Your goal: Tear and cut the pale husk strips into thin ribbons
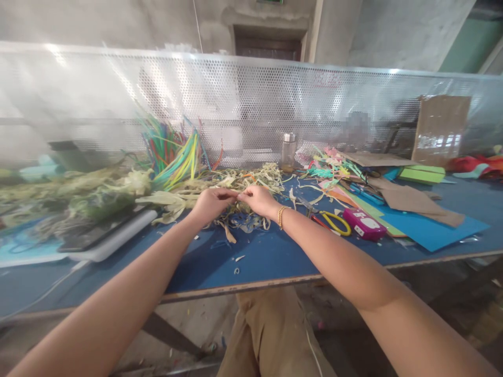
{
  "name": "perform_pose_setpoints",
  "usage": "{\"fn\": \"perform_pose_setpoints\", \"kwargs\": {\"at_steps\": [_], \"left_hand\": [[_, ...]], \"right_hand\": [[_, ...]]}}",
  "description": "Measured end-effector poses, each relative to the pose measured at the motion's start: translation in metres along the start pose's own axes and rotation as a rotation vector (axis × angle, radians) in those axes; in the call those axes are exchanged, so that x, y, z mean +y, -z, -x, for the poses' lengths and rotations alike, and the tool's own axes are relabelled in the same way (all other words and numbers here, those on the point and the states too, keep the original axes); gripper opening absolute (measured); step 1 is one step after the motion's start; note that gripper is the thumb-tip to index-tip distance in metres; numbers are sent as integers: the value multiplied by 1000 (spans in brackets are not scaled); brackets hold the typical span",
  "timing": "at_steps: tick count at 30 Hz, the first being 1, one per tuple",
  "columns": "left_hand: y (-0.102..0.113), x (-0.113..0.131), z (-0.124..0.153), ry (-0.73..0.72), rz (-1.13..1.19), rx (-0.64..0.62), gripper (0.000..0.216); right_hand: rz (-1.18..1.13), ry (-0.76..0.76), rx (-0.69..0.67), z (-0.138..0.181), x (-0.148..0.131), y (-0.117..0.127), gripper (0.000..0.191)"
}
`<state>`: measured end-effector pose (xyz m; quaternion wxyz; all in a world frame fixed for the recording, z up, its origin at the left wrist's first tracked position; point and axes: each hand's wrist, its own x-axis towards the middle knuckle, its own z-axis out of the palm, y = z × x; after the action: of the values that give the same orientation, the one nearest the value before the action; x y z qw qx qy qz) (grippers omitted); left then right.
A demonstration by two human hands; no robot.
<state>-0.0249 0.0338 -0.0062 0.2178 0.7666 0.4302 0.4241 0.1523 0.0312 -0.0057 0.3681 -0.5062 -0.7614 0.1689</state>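
My left hand (212, 203) and my right hand (257, 200) meet above a blue tabletop (275, 256), fingertips pinched together on a thin pale strip (238, 195) of dried husk. A gold bracelet sits on my right wrist. Under and behind both hands lies a loose heap of pale husk strips (236, 183). To the left rests a bigger pile of dried corn husks (86, 193). A bunch of bright coloured strips (175, 152) fans upward behind it.
Yellow-handled scissors (334, 222) and a pink stapler (363, 224) lie right of my hands. Coloured paper sheets (428, 230), brown card and paper flowers (330, 165) fill the right side. A small glass jar (288, 152) stands at the perforated metal screen (251, 104). A white tray (110, 241) is at left.
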Motion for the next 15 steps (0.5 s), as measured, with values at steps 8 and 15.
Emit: {"fn": "perform_pose_setpoints", "kwargs": {"at_steps": [8, 15], "left_hand": [[-4, 3, 3, 149, 186, -99, 21], [-8, 0, 4, 219, 361, -162, 13]], "right_hand": [[33, 64, 8, 0, 2, 3, 26], [-26, 50, -20, 0, 1, 0, 26]]}}
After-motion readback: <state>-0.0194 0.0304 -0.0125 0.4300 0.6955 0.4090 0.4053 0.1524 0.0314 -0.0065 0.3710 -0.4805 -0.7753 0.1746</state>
